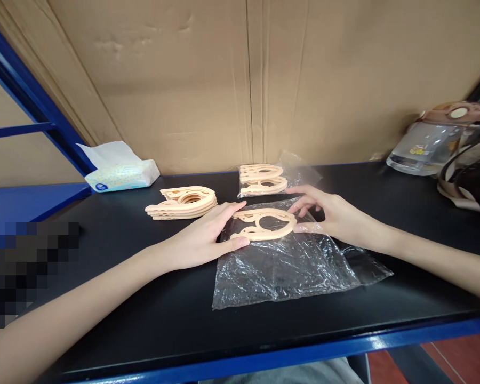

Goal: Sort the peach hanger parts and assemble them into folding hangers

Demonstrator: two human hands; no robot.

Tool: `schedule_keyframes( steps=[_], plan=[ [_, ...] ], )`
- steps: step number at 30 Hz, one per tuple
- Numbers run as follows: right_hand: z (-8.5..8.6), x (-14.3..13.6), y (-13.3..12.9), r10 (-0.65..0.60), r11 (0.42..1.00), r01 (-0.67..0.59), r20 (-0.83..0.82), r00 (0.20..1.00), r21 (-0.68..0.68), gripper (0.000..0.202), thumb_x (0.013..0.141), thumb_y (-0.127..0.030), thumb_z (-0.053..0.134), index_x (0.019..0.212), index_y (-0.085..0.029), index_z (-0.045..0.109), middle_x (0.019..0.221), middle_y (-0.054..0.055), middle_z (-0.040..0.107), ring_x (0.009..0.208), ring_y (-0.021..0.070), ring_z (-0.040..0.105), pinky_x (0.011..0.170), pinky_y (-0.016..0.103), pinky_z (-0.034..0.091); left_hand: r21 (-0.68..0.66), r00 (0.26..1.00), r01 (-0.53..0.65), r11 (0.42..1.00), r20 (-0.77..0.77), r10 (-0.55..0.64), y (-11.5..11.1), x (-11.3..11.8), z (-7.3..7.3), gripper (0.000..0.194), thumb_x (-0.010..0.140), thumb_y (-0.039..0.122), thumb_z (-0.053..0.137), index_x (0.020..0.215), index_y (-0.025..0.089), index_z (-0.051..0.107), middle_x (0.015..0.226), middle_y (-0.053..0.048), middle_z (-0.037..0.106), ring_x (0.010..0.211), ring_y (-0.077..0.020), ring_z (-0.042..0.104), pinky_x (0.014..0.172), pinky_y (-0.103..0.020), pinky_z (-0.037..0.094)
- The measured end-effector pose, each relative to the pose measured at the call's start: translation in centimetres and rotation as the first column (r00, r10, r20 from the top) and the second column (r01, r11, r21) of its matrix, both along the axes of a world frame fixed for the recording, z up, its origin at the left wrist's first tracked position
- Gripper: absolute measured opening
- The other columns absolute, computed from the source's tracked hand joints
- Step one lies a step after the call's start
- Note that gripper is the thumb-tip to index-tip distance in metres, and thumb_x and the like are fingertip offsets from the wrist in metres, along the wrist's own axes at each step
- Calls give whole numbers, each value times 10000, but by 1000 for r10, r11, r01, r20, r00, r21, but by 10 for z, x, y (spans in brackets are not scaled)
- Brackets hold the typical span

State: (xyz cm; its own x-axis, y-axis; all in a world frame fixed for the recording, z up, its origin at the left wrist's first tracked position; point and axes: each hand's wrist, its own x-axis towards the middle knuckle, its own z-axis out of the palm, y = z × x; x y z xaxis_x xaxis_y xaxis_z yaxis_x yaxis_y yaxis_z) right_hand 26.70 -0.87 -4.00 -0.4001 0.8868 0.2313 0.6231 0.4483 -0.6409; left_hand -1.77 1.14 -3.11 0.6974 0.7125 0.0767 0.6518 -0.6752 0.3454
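Note:
A peach folding hanger (282,232) lies flat in or on a clear plastic bag (280,272) at the middle of the table. My left hand (208,234) rests at its left end, thumb and fingers spread at the bag's edge. At its right end is my right hand (324,213), with the thumb near the hanger's curved end and the fingers apart over the bag. Left of my left hand sits a stack of several similar hangers (184,205). Behind the bag, more peach hangers (264,184) lie in another clear bag (300,169).
A tissue pack (124,173) stands at the back left of the black table (144,330). A clear bottle (428,141) and a dark bag (476,173) are at the right. Cardboard (184,80) rises behind, and a blue frame (32,101) stands left.

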Motion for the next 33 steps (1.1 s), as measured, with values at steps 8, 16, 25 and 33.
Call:
schedule_keyframes(
  steps=[8, 16, 25, 33],
  plan=[
    [-2, -4, 5, 27, 1000, -27, 10, 1000, 3, 602, 770, -423, 665, 1282, -226, 416, 1006, 48, 679, 733, 176, 580, 720, 385, 476, 8, 1000, 0, 1000, -1, 0, 0, 1, 0, 712, 881, 596, 460, 1449, 210, 272, 1441, -107, 413, 1299, -261, 421, 1080, -421, 355],
    [-2, -5, 6, 26, 999, -27, 53, 998, 17, 593, 789, -461, 633, 1285, -219, 414, 898, 30, 631, 667, 161, 565, 632, 352, 490, 91, 998, 40, 995, -57, -35, -1, 1, -1, 675, 907, 589, 412, 1461, 231, 267, 1553, -90, 240, 1421, -277, 231, 1142, -466, 245],
    [10, 7, 2, 93, 995, -91, 42, 995, -48, 641, 792, -446, 645, 1345, -240, 394, 1026, 55, 681, 783, 172, 612, 719, 378, 502, 33, 992, 76, 997, -100, -73, -6, 0, -1, 510, 982, 506, 274, 1446, 298, 327, 1569, 2, 212, 1435, -211, 205, 1172, -413, 187],
    [12, 6, 0, 124, 989, -126, -29, 992, -82, 533, 819, -404, 627, 1288, -232, 440, 972, 38, 731, 874, 188, 657, 785, 383, 478, 95, 990, 107, 990, -102, -97, -4, 0, -6, 504, 997, 463, 260, 1446, 243, 319, 1574, -29, 193, 1447, -191, 157, 1178, -403, 173]
  ],
)
